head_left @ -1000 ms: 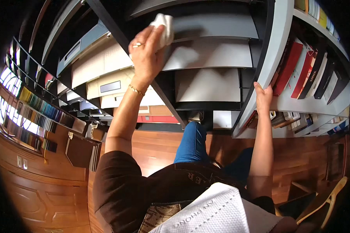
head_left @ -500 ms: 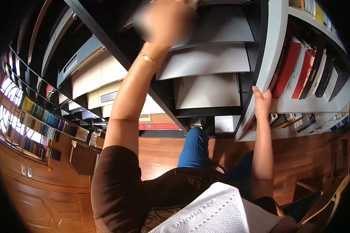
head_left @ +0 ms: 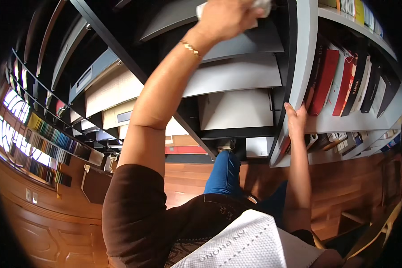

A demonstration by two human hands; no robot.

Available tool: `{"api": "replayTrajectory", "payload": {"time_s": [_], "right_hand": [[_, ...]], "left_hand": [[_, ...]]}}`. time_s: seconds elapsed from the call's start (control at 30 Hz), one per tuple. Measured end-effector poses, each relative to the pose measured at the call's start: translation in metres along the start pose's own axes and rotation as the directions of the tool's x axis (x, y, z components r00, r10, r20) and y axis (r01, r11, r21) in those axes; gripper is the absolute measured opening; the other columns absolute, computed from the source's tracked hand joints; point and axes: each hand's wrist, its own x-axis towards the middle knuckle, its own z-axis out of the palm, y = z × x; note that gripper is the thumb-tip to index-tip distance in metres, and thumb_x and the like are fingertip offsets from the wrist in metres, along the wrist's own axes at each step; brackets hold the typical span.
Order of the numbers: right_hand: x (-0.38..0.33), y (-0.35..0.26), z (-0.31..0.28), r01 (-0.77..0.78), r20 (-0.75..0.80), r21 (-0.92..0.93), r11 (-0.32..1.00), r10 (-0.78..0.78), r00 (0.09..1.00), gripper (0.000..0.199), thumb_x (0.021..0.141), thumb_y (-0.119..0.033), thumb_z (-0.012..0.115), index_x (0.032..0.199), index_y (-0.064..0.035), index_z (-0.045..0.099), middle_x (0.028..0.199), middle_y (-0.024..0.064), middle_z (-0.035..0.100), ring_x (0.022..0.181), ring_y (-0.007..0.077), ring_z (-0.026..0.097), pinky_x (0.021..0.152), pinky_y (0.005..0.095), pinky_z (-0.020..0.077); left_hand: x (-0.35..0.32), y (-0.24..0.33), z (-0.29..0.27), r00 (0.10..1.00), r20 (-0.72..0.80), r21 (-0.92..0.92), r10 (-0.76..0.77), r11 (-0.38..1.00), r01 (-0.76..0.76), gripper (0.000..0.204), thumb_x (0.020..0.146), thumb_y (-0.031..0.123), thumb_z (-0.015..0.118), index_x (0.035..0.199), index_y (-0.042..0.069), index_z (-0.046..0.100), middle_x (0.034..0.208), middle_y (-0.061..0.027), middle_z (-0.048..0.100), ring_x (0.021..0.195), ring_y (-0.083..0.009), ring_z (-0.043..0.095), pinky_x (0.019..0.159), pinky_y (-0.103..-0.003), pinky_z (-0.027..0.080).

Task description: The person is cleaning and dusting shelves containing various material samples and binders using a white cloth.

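My left hand is raised at the top of the view, closed on a white cloth that shows on both sides of my fingers. It reaches over the grey sloping panels of a black display rack. Lower in that rack are a white panel and a cream panel. My right hand grips the front edge of the white upright of a bookcase. Its thumb lies on the near face, and the other fingers are partly hidden.
Red, black and white books lean on the bookcase shelf at the right. More racks with pale sample boards run along the left. A wooden chair stands at the lower right on the wood floor.
My left hand has swung to the right across the upper panels with the white cloth, which shows more clearly now. My right hand keeps its grip on the upright.
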Motion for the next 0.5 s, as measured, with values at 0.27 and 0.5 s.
{"api": "replayTrajectory", "payload": {"time_s": [0.27, 0.5], "right_hand": [[0.0, 0.001, 0.005, 0.041, 0.009, -0.021, 0.999, -0.041, 0.999, 0.038, 0.084, -0.005, 0.061, 0.12, 0.004, 0.052, 0.11, 0.0147, 0.064, 0.098, 0.0215, 0.061, 0.091, 0.0314, 0.0437], [0.0, 0.002, 0.004, 0.011, -0.042, -0.077, 0.997, -0.014, 0.999, 0.039, 0.084, -0.003, 0.06, 0.121, 0.0037, 0.052, 0.109, 0.0159, 0.065, 0.097, 0.0227, 0.061, 0.091, 0.0318, 0.0443]], "left_hand": [[-0.091, -0.178, -0.065, 0.814, 0.222, -0.344, -0.537, 0.738, 0.581, 0.034, 0.099, 0.03, 0.051, 0.12, 0.004, 0.059, 0.109, -0.0002, 0.063, 0.098, -0.0077, 0.056, 0.085, -0.021, 0.043], [-0.094, -0.288, -0.048, 0.983, 0.178, 0.501, -0.042, 0.864, -0.054, 0.046, 0.095, 0.033, 0.048, 0.131, 0.004, 0.048, 0.127, -0.0194, 0.055, 0.117, -0.0341, 0.053, 0.097, -0.042, 0.041]]}}
